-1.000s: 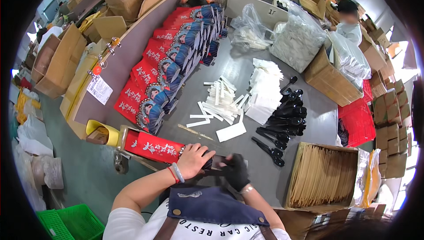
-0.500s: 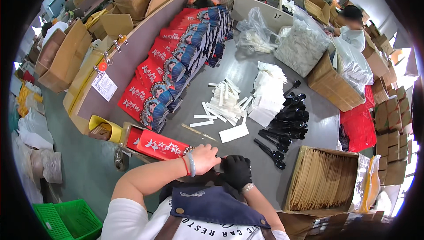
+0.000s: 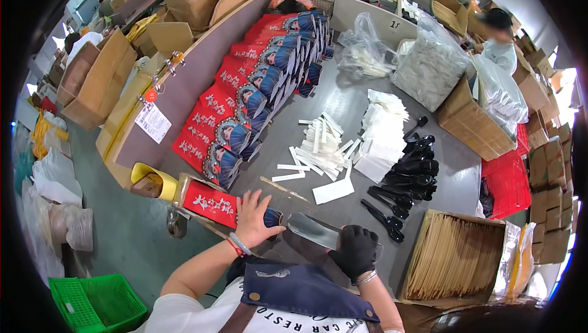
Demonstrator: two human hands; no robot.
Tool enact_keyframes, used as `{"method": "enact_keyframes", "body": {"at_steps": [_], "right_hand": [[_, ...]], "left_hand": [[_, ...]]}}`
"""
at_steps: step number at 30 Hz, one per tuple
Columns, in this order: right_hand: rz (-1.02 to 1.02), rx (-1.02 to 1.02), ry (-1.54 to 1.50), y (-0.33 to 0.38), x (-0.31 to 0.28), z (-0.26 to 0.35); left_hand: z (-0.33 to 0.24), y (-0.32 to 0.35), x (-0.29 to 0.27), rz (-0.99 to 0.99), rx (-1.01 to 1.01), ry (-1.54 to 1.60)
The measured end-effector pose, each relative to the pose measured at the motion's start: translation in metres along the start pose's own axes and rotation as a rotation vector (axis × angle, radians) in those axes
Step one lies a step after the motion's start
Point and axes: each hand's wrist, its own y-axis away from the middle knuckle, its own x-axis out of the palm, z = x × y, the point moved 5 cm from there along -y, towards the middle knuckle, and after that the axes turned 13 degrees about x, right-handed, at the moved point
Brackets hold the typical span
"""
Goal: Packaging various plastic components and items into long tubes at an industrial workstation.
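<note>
My bare left hand (image 3: pixel 253 219) lies with fingers spread on a red printed packet (image 3: pixel 211 203) with a blue figure at its right end. This packet rests in an open-topped box at the table's near left edge. My right hand (image 3: pixel 355 251), in a black glove, is closed on the right end of a shiny grey, blade-shaped flat piece (image 3: pixel 313 230); its exact kind cannot be made out. The piece points left toward my left thumb, apart from it. Beyond my hands lie a blank white card (image 3: pixel 332 191) and loose white paper strips (image 3: pixel 318 146).
Overlapping red packets (image 3: pixel 214 112) line the left partition. Stacked white slips (image 3: pixel 381 137) and black plastic spoons (image 3: pixel 411 177) lie right of centre. A carton of wooden chopsticks (image 3: pixel 450 253) stands near right, a green basket (image 3: pixel 98 302) on the floor. Someone works beyond the far-right cartons.
My left hand has moved left and down, and its fingers have spread onto the red packet. My right hand has moved right and down, away from it, exposing the grey piece.
</note>
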Motion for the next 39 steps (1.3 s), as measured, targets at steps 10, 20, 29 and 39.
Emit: {"method": "enact_keyframes", "body": {"at_steps": [10, 20, 29, 39], "right_hand": [[0.238, -0.088, 0.021, -0.006, 0.042, 0.027], [-0.258, 0.101, -0.460, -0.007, 0.022, -0.046], [-0.745, 1.008, 0.066, 0.149, -0.029, -0.304], [-0.454, 1.192, 0.058, 0.143, -0.020, -0.328]], "left_hand": [[0.014, 0.002, 0.007, -0.010, -0.004, 0.075], [0.040, -0.079, 0.005, -0.156, 0.265, 0.114], [0.045, -0.118, 0.032, 0.035, 0.286, -0.001], [-0.048, -0.112, 0.041, 0.045, 0.256, 0.431]]}}
